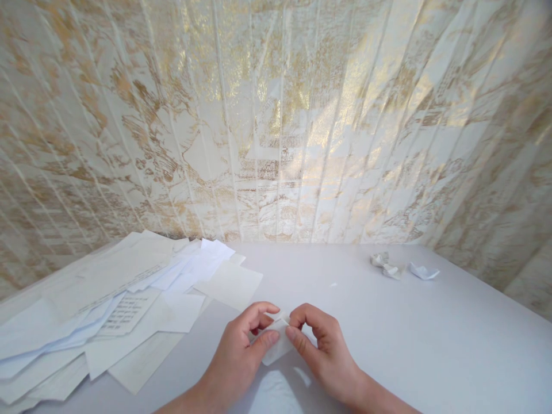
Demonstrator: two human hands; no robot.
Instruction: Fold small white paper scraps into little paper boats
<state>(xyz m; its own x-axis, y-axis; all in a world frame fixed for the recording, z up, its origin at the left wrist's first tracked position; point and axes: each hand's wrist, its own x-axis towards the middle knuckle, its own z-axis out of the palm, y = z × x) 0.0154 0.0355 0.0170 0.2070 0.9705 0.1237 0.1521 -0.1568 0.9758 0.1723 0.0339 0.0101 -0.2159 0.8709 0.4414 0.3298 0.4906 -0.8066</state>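
A small folded piece of white paper (278, 342) is held just above the white table (431, 345) at the front centre. My left hand (241, 356) pinches its left side, thumb on top and fingers curled over the far edge. My right hand (321, 351) pinches its right side the same way. Both hands meet over the paper, and most of it is hidden under the fingers.
A loose heap of white sheets (107, 305), some printed, spreads over the left of the table. A folded paper boat (424, 271) and crumpled folded paper (385, 265) lie at the back right. A gold-patterned wall (276, 126) rises behind.
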